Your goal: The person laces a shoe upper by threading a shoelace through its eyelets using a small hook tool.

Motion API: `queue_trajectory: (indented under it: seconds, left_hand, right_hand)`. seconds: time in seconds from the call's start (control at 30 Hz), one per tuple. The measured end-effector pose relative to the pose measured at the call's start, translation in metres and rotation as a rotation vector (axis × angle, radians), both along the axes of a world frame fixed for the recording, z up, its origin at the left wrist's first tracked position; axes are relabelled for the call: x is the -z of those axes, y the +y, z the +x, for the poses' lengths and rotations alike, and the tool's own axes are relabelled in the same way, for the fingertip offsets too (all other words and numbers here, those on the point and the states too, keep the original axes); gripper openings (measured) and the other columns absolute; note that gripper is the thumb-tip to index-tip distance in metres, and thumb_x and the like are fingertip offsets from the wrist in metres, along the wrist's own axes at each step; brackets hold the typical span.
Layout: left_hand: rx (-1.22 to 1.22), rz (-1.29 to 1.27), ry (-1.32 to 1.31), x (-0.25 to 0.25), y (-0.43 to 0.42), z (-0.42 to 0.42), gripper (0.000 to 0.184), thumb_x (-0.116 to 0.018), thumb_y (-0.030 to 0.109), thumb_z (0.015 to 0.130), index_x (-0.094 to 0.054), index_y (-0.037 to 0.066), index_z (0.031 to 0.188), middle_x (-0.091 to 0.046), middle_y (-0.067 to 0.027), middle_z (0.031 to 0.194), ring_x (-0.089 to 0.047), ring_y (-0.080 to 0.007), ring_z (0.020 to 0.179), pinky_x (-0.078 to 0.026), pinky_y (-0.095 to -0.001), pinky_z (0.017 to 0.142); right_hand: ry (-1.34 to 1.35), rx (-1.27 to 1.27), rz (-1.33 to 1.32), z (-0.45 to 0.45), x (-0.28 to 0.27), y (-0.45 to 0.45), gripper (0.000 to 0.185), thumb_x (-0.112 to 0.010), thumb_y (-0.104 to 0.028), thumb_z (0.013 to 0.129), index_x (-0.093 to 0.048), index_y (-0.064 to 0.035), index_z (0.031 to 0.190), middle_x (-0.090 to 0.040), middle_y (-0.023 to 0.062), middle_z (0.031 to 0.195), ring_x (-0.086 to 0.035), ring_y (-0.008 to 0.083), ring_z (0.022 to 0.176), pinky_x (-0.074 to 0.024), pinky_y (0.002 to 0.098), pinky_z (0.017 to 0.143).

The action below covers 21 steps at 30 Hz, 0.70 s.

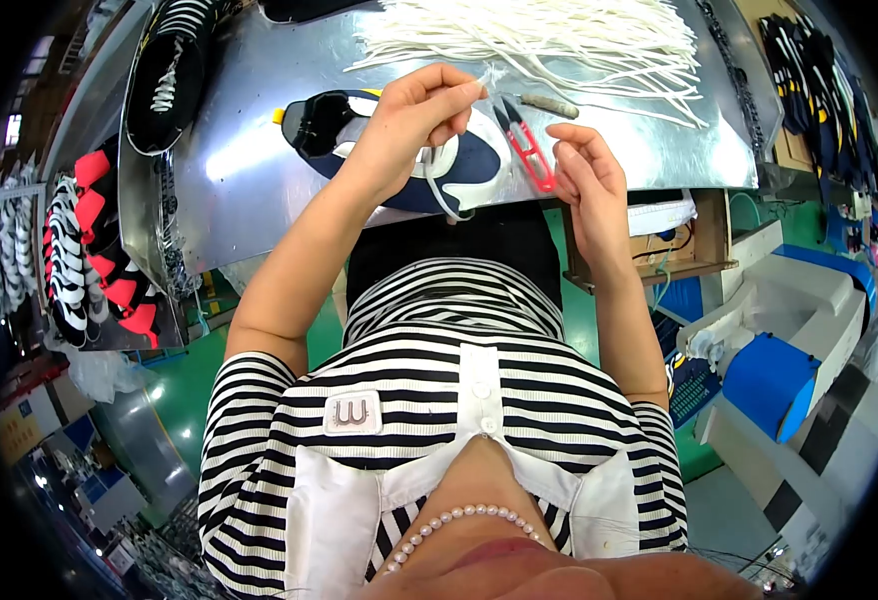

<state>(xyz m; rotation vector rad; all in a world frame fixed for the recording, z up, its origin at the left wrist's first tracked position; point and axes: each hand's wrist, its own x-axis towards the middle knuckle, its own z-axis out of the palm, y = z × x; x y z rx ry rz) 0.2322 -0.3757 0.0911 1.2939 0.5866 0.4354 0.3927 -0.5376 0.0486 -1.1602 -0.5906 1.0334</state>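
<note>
Wisp (492, 76) pinched in the left hand (411, 122) stays safest off the snips (532, 158); the curled right hand's (591, 180) hold is unclear.

Shoe workshop, metal worktable (249, 200), piled white laces (549, 45), hanging shoe uppers (821, 95)

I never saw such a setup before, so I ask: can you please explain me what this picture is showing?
There is no robot here, only a person's two bare hands. The single picture comes from a camera on the head, looking down, so the striped shirt shows below. On the metal table lie a dark blue and white shoe and a pile of white laces. The left hand pinches a thin, clear wisp. The right hand is beside red snips; I cannot tell whether it holds anything.
</note>
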Motion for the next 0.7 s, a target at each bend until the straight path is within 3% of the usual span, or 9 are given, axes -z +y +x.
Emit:
queue_trajectory:
  seconds: [0.07, 0.1, 0.13, 0.2, 0.43, 0.5, 0.53, 0.6, 0.7]
  left_hand:
    - [0.007, -0.013, -0.007, 0.006, 0.003, 0.0, 0.021, -0.06, 0.022, 0.097, -0.064, 0.002, 0.105, -0.056, 0.0024, 0.072, -0.043, -0.0035, 0.061, -0.033, -0.0172, 0.057]
    - [-0.037, -0.043, -0.021, 0.011, 0.003, 0.003, 0.021, -0.059, 0.021, 0.097, -0.064, 0.002, 0.105, -0.055, 0.0028, 0.071, -0.043, -0.0036, 0.061, -0.033, -0.0174, 0.057]
    - [-0.08, -0.074, -0.032, 0.017, 0.004, 0.006, 0.021, -0.059, 0.021, 0.098, -0.064, 0.002, 0.105, -0.055, 0.0032, 0.071, -0.043, -0.0036, 0.06, -0.033, -0.0176, 0.057]
    - [-0.105, -0.127, -0.106, 0.028, 0.01, 0.005, 0.024, -0.059, 0.021, 0.098, -0.063, 0.0, 0.108, -0.056, 0.0031, 0.073, -0.045, -0.0039, 0.06, -0.035, -0.0185, 0.057]
    - [-0.137, -0.069, -0.098, 0.027, 0.007, 0.006, 0.024, -0.06, 0.02, 0.097, -0.063, -0.001, 0.108, -0.05, 0.0044, 0.067, -0.04, -0.0032, 0.058, -0.03, -0.0195, 0.054]
    - [-0.166, -0.018, -0.065, 0.024, 0.005, 0.007, 0.023, -0.061, 0.02, 0.097, -0.065, -0.001, 0.105, -0.044, 0.006, 0.061, -0.035, -0.0027, 0.055, -0.026, -0.0201, 0.052]
    - [-0.167, -0.022, -0.069, 0.024, 0.004, 0.008, 0.023, -0.061, 0.02, 0.097, -0.065, -0.001, 0.105, -0.044, 0.006, 0.061, -0.035, -0.0027, 0.055, -0.026, -0.0201, 0.052]
    - [-0.18, 0.002, -0.055, 0.024, 0.003, 0.008, 0.021, -0.062, 0.02, 0.096, -0.066, 0.0, 0.101, -0.039, 0.0078, 0.056, -0.031, -0.0021, 0.052, -0.024, -0.0206, 0.051]
    - [-0.208, 0.023, 0.0, 0.022, 0.0, 0.01, 0.021, -0.063, 0.02, 0.095, -0.068, 0.0, 0.098, -0.038, 0.0091, 0.056, -0.03, -0.0015, 0.051, -0.022, -0.0209, 0.05]
  right_hand:
    - [0.081, -0.056, -0.015, -0.001, 0.01, 0.008, 0.021, -0.056, -0.011, 0.098, -0.061, -0.0047, 0.118, -0.054, -0.005, 0.086, -0.04, 0.0002, 0.066, -0.0307, 0.0159, 0.056]
    - [-0.025, -0.029, -0.084, -0.003, 0.019, 0.014, 0.021, -0.058, -0.012, 0.098, -0.062, -0.0031, 0.117, -0.055, -0.0037, 0.087, -0.045, 0.003, 0.068, -0.0378, 0.0203, 0.058]
    - [-0.392, 0.054, -0.081, -0.007, 0.032, 0.025, 0.022, -0.062, -0.012, 0.095, -0.06, 0.0003, 0.113, -0.057, 0.0022, 0.086, -0.053, 0.0123, 0.07, -0.046, 0.0286, 0.062]
    - [-0.965, 0.163, -0.126, -0.01, 0.041, 0.033, 0.024, -0.069, -0.01, 0.088, -0.06, 0.0011, 0.108, -0.058, 0.0099, 0.09, -0.059, 0.023, 0.076, -0.0498, 0.0346, 0.069]
    - [-0.987, 0.147, 0.043, -0.007, 0.042, 0.021, 0.037, -0.08, -0.013, 0.076, -0.06, -0.0012, 0.105, -0.057, 0.0131, 0.097, -0.058, 0.0266, 0.081, -0.0498, 0.0368, 0.069]
    - [-1.47, 0.273, 0.026, -0.007, 0.029, 0.014, 0.042, -0.082, -0.017, 0.074, -0.059, -0.0017, 0.105, -0.058, 0.013, 0.095, -0.058, 0.0278, 0.08, -0.0489, 0.0384, 0.068]
    - [-1.474, 0.27, 0.025, -0.009, 0.027, 0.012, 0.042, -0.082, -0.017, 0.074, -0.059, -0.0017, 0.105, -0.058, 0.013, 0.095, -0.058, 0.0278, 0.08, -0.0489, 0.0384, 0.068]
    - [-1.434, 0.12, -0.334, -0.013, 0.024, 0.009, 0.04, -0.081, -0.024, 0.075, -0.059, -0.0015, 0.101, -0.059, 0.0138, 0.094, -0.059, 0.03, 0.082, -0.0489, 0.0385, 0.068]
    - [-1.479, 0.085, -0.407, -0.013, 0.021, 0.011, 0.032, -0.076, -0.022, 0.078, -0.059, -0.0019, 0.095, -0.059, 0.0132, 0.09, -0.06, 0.0305, 0.083, -0.0497, 0.0384, 0.067]
